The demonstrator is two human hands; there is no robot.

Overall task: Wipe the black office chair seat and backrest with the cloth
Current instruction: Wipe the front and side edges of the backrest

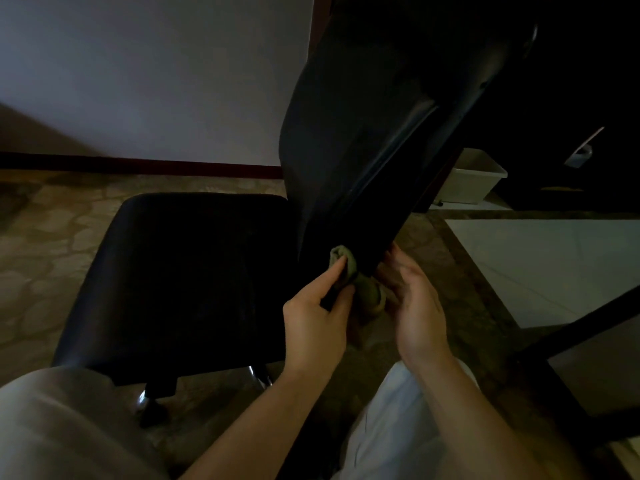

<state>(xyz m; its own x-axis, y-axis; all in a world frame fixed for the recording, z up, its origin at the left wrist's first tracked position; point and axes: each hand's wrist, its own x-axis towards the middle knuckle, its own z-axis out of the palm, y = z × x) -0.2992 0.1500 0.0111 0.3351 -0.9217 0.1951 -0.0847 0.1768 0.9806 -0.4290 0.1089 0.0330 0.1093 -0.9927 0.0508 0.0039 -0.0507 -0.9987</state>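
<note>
The black office chair stands side-on in front of me, its seat [180, 271] to the left and its backrest [374, 126] rising to the upper right. An olive-green cloth [360, 282] is bunched around the lower edge of the backrest. My left hand [318, 313] pinches the cloth's left part against the backrest's bottom. My right hand [415, 303] sits on the other side of that edge, fingers extended around the cloth's lower end. Part of the cloth is hidden between the hands.
A white plastic bin [474, 178] stands on the floor behind the backrest. Dark furniture [571, 98] fills the upper right, and a dark table leg [568, 327] crosses at the right. A white wall with a dark skirting board [138, 164] runs behind. My knees are at the bottom.
</note>
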